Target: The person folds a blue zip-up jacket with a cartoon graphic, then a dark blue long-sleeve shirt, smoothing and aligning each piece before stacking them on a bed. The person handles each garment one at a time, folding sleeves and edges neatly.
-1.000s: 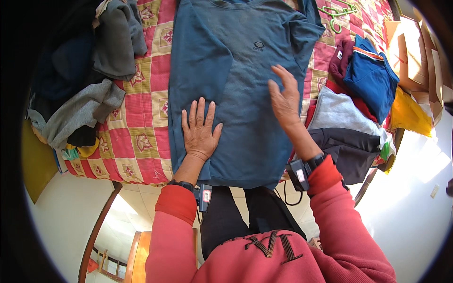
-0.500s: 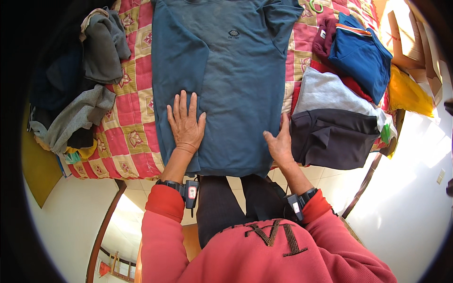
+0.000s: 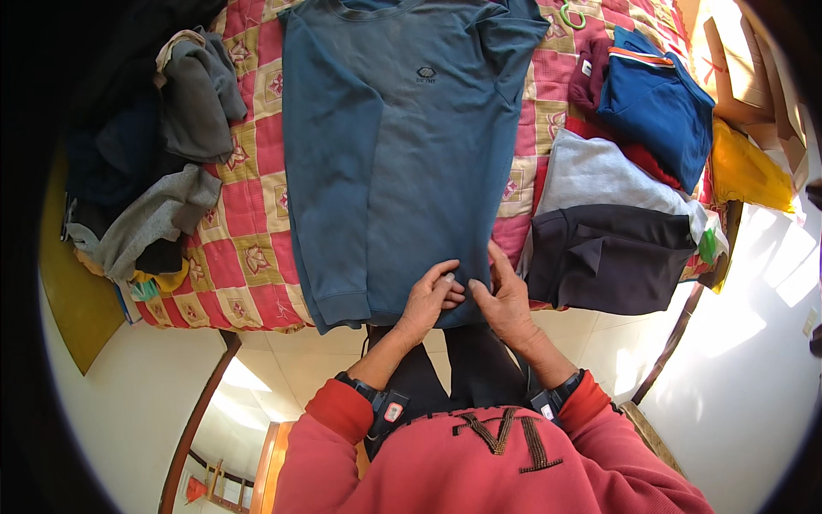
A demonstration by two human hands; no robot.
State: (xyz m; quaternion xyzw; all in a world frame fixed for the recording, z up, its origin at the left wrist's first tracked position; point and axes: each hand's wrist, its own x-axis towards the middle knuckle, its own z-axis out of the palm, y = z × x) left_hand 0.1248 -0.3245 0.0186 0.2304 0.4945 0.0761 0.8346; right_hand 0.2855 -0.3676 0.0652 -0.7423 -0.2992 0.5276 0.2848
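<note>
A blue-grey long-sleeved sweatshirt (image 3: 432, 184) lies spread out in front of me, neck at the far end. One sleeve is laid straight down its left side, its cuff beside the hem. Over the lower right part of the sweatshirt is my left hand (image 3: 434, 295), fingers loosely bent and a little apart, nothing seen in them. My right hand (image 3: 507, 301) is at the garment's right edge near the hem, thumb and forefinger apart. Its other fingers are partly hidden, and I see no firm hold on the cloth.
A red and cream checked quilt (image 3: 257, 259) covers the bed. To the right are folded dark trousers (image 3: 616, 257), a light grey garment (image 3: 591, 176) and a blue garment (image 3: 655, 120). Grey clothes (image 3: 197, 94) lie heaped on the left. A green ring (image 3: 572, 14) sits at the far right.
My left hand has lifted off the sleeve and moved right and nearer, beside my right hand. Its fingers have gone from flat to bent. The right hand has shifted slightly nearer.
</note>
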